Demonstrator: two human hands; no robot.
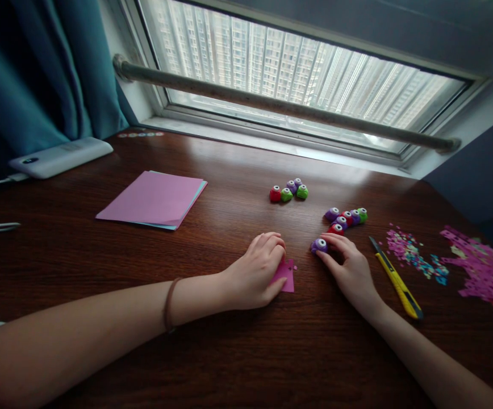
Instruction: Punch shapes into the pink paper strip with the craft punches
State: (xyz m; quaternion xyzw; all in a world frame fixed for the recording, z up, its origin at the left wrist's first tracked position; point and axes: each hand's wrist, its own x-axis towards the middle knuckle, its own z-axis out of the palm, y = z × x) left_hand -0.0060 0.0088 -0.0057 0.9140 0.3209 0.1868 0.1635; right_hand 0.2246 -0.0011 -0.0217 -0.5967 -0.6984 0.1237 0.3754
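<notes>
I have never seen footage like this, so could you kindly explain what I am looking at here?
One camera, worn on a person's head, looks down at their bare hands on a wooden table. The left hand presses on a small pink paper piece. The right hand touches a purple craft punch, with the fingers around it. More small punches lie beyond, with a yellow utility knife, paper scraps and a stack of coloured paper.
</notes>
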